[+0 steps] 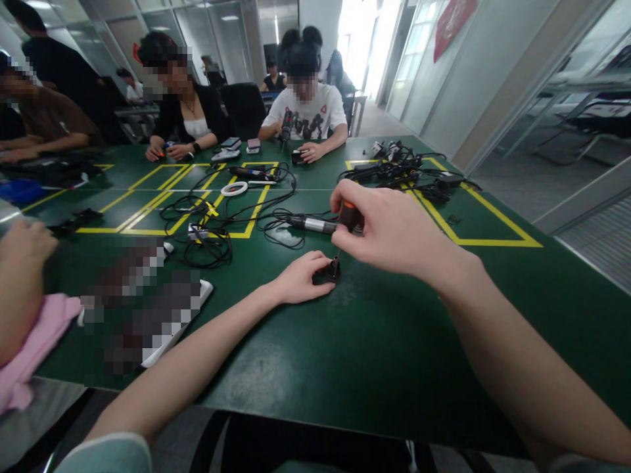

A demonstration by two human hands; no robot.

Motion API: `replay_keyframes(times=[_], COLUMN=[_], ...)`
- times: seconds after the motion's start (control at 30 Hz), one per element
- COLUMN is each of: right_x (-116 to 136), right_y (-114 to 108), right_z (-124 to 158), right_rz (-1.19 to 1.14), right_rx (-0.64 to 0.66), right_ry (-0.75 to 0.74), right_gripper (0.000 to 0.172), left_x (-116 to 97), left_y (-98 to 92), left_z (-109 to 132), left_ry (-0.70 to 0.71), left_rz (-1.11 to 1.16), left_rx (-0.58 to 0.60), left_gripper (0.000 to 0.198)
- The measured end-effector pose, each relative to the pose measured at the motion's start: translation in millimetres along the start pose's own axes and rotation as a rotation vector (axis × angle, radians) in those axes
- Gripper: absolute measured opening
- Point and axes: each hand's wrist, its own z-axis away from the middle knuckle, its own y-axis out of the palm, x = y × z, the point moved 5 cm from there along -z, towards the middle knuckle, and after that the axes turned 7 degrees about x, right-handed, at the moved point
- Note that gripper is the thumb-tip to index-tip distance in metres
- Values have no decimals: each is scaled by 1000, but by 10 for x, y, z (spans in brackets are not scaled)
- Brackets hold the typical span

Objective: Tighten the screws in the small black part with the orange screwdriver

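On the green table [374,368], black part [334,270] within left grip [299,278], screwdriver [348,215] above.

table [355,361] open nearside of the right hand [379,226]; cables [394,173] crowd the space beyond.

Left sleeve [106,454]: pale grey-green, plain, ending in a lighter, rounded hem [121,436]. Right sleeve [582,464]: only a dim sliver in view, shade hard to judge. My left forearm [197,358] and right forearm [527,355] are bare, each tapering toward the wrist. My left hand [303,279] and right hand [389,226]: both bare, slim-fingered; nail detail too small to record.
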Motion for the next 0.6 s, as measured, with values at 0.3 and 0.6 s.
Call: replay_keyframes(times=[0.3,0.6], right_x=[-35,-44], right_y=[-5,-5], right_z=[-17,-24], right_rz=[39,33], right_rx=[-3,-13], right_ry=[63,84], right_gripper=[13,20], left_x=[-10,0], left_y=[-5,-14], left_z=[4,6], left_ry=[-15,-18], left_rz=[1,-6], left_rx=[-3,5], left_gripper=[26,26])
